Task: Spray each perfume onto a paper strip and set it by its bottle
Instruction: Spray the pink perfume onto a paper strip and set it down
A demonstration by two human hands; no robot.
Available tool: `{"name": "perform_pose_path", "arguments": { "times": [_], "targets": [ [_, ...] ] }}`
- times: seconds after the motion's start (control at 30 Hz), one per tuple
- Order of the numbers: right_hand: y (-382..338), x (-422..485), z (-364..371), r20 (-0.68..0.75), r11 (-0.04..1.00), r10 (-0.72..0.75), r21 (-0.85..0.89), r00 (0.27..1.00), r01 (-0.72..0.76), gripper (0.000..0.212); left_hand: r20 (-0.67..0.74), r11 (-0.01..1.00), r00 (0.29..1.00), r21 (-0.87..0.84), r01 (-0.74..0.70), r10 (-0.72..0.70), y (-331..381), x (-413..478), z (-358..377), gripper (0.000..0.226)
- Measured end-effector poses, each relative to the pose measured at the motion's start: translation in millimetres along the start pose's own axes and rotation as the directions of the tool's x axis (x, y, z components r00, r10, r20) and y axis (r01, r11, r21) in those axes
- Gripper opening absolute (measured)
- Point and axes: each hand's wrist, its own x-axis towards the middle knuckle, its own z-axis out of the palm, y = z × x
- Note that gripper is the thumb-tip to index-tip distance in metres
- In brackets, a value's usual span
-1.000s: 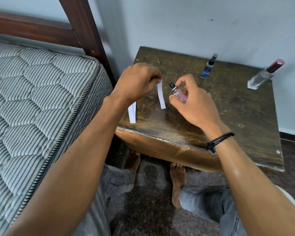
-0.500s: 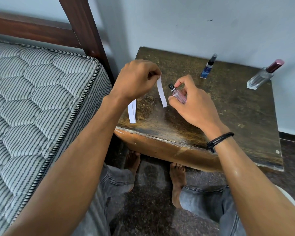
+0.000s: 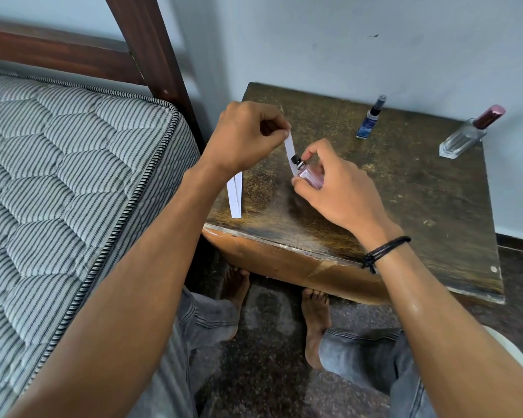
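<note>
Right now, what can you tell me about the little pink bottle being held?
The pink bottle is small, clear and glassy-looking, with a silver collar and a black spray top, uncapped. It is tilted, top pointing up and left, right by a white paper strip. The right hand grips it above the wooden table, thumb beneath, forefinger curled over the top.

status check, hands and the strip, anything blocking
Left hand pinches paper strip at its top. Right hand grips pink bottle, nozzle close to the strip. Blue bottle and clear bottle wait farther back. Nothing in the way.
</note>
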Motion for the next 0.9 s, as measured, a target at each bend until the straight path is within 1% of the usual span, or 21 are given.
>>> {"name": "perform_pose_path", "arguments": {
  "times": [0.27, 0.47, 0.57, 0.67, 0.8, 0.9],
  "targets": [
    [1, -1, -3, 0.087, 0.995, -0.003, -0.104, 0.996, 0.012, 0.030, -0.007, 0.996, 0.999, -0.075, 0.042, -0.042, -5, 2, -5, 0.008],
    [6, 2, -8, 0.124, 0.996, 0.046, -0.081, 0.991, -0.036, 0.031, 0.022, 0.995, 0.997, -0.066, 0.073, -0.072, -10, 4, -7, 0.009],
    [8, 4, -14, 0.124, 0.996, 0.084, 0.008, 0.989, -0.085, 0.030, 0.045, 0.995, 0.994, -0.028, 0.096, -0.095, -15, 6, -6, 0.008],
    [8, 6, -21, 0.104, 0.980, 0.127, 0.142, 0.986, -0.141, 0.029, 0.071, 0.995, 0.992, 0.012, 0.101, -0.101, -17, 6, -6, 0.008],
    [6, 7, -26, 0.073, 0.932, 0.175, 0.309, 0.982, -0.190, 0.028, 0.082, 0.995, 0.992, 0.039, 0.092, -0.095, -16, 6, -5, 0.009],
    [5, 7, -27, 0.065, 0.873, 0.231, 0.427, 0.971, -0.236, 0.028, 0.085, 0.994, 0.993, 0.072, 0.080, -0.086, -15, 5, -3, 0.010]
  ]
}}
